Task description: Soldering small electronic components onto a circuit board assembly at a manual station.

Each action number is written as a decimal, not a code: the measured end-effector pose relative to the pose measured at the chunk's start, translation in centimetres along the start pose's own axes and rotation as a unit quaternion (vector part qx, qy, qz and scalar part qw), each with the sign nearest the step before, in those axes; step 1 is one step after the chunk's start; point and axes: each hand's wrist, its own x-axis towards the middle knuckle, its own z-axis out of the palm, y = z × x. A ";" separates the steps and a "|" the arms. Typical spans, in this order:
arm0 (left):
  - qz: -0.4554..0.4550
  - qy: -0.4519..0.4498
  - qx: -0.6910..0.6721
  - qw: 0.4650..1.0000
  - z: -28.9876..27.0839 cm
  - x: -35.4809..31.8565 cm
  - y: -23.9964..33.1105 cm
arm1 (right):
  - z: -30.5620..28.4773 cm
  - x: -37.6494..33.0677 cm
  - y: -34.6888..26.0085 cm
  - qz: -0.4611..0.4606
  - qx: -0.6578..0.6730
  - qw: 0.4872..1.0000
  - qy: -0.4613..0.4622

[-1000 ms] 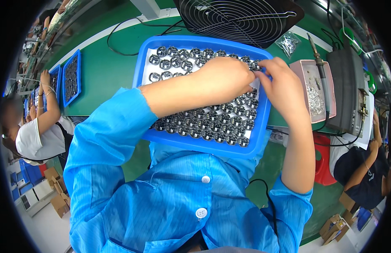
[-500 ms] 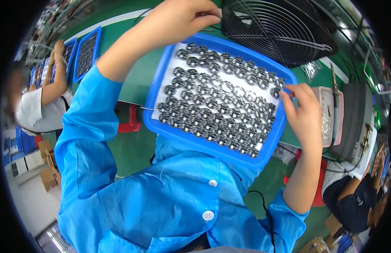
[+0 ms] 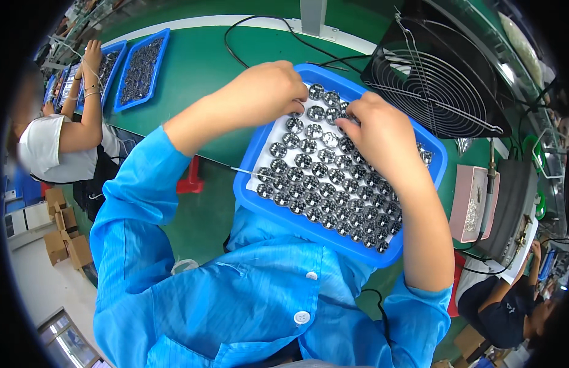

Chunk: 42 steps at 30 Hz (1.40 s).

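Note:
A blue tray with a white lining lies tilted in front of me. Rows of round, shiny black parts with faceted tops fill much of it. My left hand reaches over the tray's far left rim, fingers curled down at the end of a row; whatever they grip is mostly hidden. From the right my right hand stretches across the tray, thumb and forefinger closing on a round black part in the upper rows. The right hand and forearm cover parts beneath them. A thin light rod crosses the tray's left rim.
A black fan with a wire guard stands behind the tray. To the right are a pink bin and a soldering iron-like tool. A black cable loops across the green table. At left, a co-worker sits near another blue tray.
My left hand has come down from beside the fan to the tray's left rim. My right hand has moved left from the right rim over the rows. The view has shifted slightly.

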 end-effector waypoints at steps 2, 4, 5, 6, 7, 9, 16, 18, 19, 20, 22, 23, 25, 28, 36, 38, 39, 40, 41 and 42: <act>0.040 0.028 0.012 0.999 0.4 -0.5 -0.7 | 1.2 0.6 -0.2 -0.009 -0.001 1.000 0.004; 0.055 0.035 -0.006 0.998 1.4 -0.7 -1.2 | 1.8 1.1 -0.7 -0.011 -0.009 1.000 0.001; 0.073 0.039 -0.022 0.996 1.8 -0.5 -1.3 | 1.9 1.3 -0.9 -0.013 -0.010 1.000 -0.002; 0.061 0.045 -0.032 0.997 2.0 -0.5 -1.2 | 2.1 1.3 -1.0 -0.011 -0.014 1.000 0.003; 0.059 0.046 -0.034 0.997 2.1 -0.4 -1.0 | 2.2 1.5 -1.1 -0.009 -0.017 1.000 0.007; 0.040 0.006 -0.036 0.999 2.2 -0.1 -0.9 | 2.3 1.6 -1.2 -0.013 -0.020 1.000 0.004; 0.010 0.048 -0.082 0.995 3.2 1.0 -0.2 | 0.0 0.0 -1.6 0.061 -0.003 0.997 -0.042; 0.034 0.082 -0.086 0.992 3.8 1.5 0.2 | 0.3 -1.2 -1.5 0.052 -0.005 0.997 -0.060; 0.033 0.080 -0.086 0.993 4.0 1.5 0.3 | 0.6 -1.6 -1.4 0.043 -0.009 0.996 -0.077; 0.046 0.078 -0.073 0.993 4.2 1.8 0.3 | 0.9 -1.9 -1.1 0.036 0.003 0.996 -0.077; 0.063 0.074 -0.059 0.993 4.5 2.3 0.4 | 1.1 -2.1 -0.7 0.021 -0.002 0.998 -0.066; 0.055 0.068 -0.065 0.994 4.7 2.5 0.4 | 1.1 -2.3 -0.5 0.003 -0.004 0.998 -0.058; 0.049 0.061 -0.070 0.994 4.7 2.7 0.7 | 0.6 -2.5 -0.4 0.002 0.000 0.998 -0.055; 0.042 0.048 -0.077 0.995 4.4 3.0 1.3 | 0.2 -2.5 -0.3 0.010 0.008 0.998 -0.064; 0.058 0.033 -0.105 0.992 3.8 2.9 1.7 | 0.8 -2.2 1.0 0.021 -0.005 1.000 -0.003; 0.043 0.050 -0.105 0.992 4.1 3.7 1.7 | 0.4 -2.5 1.5 0.027 0.006 1.000 0.015; 0.027 0.067 -0.106 0.992 4.2 4.2 1.8 | 0.0 -2.7 1.8 0.033 0.017 0.999 0.033; 0.028 0.067 -0.107 0.992 4.2 4.5 2.1 | -0.5 -2.8 1.9 0.033 0.016 0.999 0.033; 0.032 0.077 -0.087 0.993 4.0 5.0 2.5 | -1.2 -2.8 2.1 0.087 0.019 0.995 0.044; 0.037 0.088 -0.067 0.993 4.0 5.3 2.7 | -1.7 -2.9 2.3 0.141 0.023 0.988 0.055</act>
